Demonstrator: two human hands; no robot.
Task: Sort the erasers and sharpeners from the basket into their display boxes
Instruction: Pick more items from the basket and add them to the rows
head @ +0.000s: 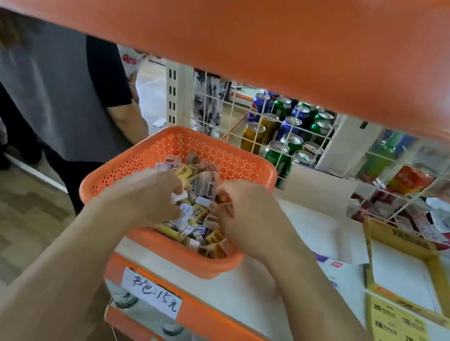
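On the left end of the white shelf (pixel 311 230) sits the orange perforated basket (pixel 220 152), and both my hands are down inside it. It holds a heap of erasers and sharpeners (pixel 202 178), small blocks in yellow, brown, white and pinkish wrappers, jumbled and lying every which way. My left hand (pixel 149 197) comes in over the basket's near left rim, knuckles up, with its fingers curled down into the left side of the heap; a few white pieces show right at the fingertips, but in the blur I cannot tell whether I am pinching any of them. My right hand (pixel 249 217) is in the right side of the heap, close beside the left, also curled with the fingertips buried among the blocks, and I cannot tell if it grips one either. To the right, well apart from the basket, an open yellow display box (pixel 372 250) lies on the same shelf, its white floor showing and its lid flap (pixel 398 333) folded out toward me. A handwritten price label (pixel 151 292) is stuck on the orange shelf edge just below the basket. Beyond the basket, drink cans (pixel 285 127) stand behind a white wire grid, and a person in a grey top (pixel 53 101) stands at the far left.
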